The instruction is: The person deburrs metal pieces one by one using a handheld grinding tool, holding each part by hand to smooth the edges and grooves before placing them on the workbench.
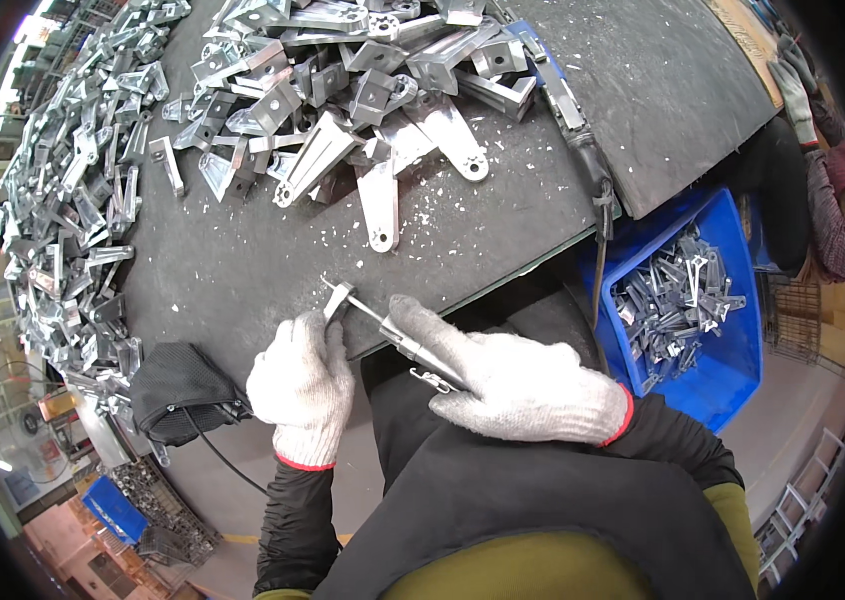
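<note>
Right at the near edge of the dark workbench (243,270), a small metal bracket (338,298) is pinched in my gloved left hand (301,385), which is clenched around its lower end. A slim hand tool (398,335) touches it; its long axis runs from the bracket toward four o'clock, into my right hand (513,385), which grasps its handle, forefinger stretched along the shaft. The left hand is nearer the bracket. Heaped metal parts (343,90) lie at twelve o'clock, well apart. A blue bin (733,330) of parts sits at three o'clock, below the bench.
</note>
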Tool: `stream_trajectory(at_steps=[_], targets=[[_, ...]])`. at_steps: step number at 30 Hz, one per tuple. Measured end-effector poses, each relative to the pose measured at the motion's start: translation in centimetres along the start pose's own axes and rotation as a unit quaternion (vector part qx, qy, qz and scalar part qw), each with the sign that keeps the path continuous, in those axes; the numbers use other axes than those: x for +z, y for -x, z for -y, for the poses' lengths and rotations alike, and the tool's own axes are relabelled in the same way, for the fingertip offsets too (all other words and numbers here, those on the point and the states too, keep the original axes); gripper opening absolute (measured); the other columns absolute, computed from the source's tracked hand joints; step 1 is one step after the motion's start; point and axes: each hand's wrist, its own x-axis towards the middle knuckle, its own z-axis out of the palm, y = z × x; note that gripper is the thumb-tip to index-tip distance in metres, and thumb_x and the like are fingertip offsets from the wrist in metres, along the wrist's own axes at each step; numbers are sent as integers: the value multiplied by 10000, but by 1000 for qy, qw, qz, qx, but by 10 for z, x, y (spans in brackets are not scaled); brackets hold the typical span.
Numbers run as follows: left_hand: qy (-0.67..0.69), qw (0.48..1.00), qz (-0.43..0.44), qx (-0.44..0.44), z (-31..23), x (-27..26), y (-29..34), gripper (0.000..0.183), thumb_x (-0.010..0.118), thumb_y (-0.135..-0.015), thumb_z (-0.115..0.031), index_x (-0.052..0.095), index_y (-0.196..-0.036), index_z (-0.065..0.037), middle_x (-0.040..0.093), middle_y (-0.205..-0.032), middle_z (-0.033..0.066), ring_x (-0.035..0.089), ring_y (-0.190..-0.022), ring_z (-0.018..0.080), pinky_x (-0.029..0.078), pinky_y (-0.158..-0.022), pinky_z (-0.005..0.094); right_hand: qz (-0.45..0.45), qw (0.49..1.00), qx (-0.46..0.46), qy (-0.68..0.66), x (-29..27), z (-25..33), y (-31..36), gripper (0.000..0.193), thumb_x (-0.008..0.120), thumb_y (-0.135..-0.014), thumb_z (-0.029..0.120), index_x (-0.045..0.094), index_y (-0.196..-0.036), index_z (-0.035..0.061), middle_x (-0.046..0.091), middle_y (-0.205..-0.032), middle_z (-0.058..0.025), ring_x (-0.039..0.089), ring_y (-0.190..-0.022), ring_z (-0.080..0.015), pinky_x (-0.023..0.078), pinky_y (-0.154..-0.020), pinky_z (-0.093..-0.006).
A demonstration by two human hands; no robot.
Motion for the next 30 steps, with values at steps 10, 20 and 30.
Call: stream_trajectory(at_steps=[10,20,30], targets=[[89,996,14,-6,10,-4,-4,160,792,-908,-219,719,-1025,-140,703,-893,66,713,-717,302,549,-647,413,-76,930,-49,356,-21,25,9,759,580,-974,207,378,-1704,262,589,-725,-37,578,-481,-150,372,-334,-389],[316,830,305,-344,19,-37,-55,433,758,-993,-466,765,-971,-34,588,-653,-25,512,-562,45,394,-527,243,35,984,117,132,-45,13,34,829,722,-980,358,304,-1696,366,672,-988,-208,759,-814,-423,627,-682,-534],[551,775,173,-254,20,-76,-128,458,749,-973,-452,730,-1029,2,649,-748,22,578,-679,118,456,-659,281,139,961,182,156,-49,22,19,900,750,-955,331,233,-1690,283,650,-1180,-309,722,-1011,-507,616,-870,-566]])
